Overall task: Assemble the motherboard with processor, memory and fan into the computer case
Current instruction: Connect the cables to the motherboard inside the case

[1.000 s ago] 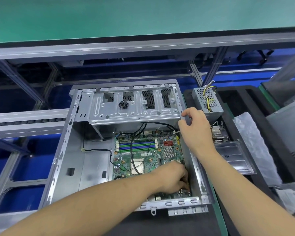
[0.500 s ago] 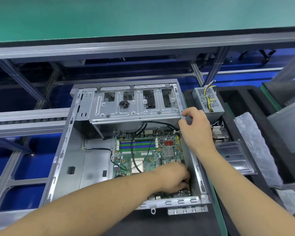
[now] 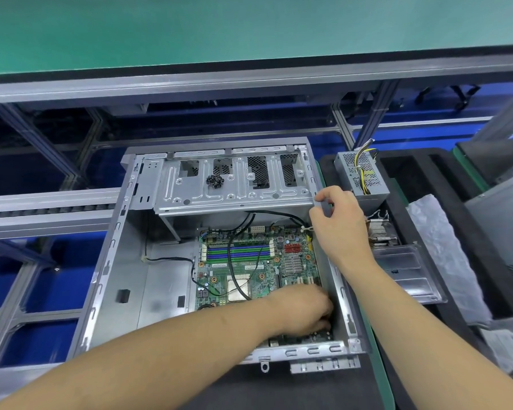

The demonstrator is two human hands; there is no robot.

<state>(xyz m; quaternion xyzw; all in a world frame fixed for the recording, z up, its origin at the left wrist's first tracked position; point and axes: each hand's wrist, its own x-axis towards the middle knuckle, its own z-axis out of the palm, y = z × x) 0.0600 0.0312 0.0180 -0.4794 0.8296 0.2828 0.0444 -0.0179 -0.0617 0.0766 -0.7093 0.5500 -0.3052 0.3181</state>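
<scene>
An open grey computer case (image 3: 113, 261) lies flat in front of me. The green motherboard (image 3: 249, 270) sits inside its right half, with blue and green memory slots (image 3: 237, 253), a bare silver processor (image 3: 238, 290) and black cables across it. My left hand (image 3: 302, 309) reaches over the board's near right corner, fingers curled down onto the board beside the case wall; what they touch is hidden. My right hand (image 3: 338, 223) grips the case's right wall near the drive cage (image 3: 234, 187).
A grey power supply (image 3: 362, 176) with yellow wires stands right of the case in a black foam tray (image 3: 427, 173). A finned heatsink (image 3: 382, 232) and a clear plastic tray (image 3: 406, 270) lie beside it. Several black screws (image 3: 214, 181) sit on the drive cage.
Almost nothing has moved. Both hands keep their places; the left fingers shift slightly at the board's near right corner.
</scene>
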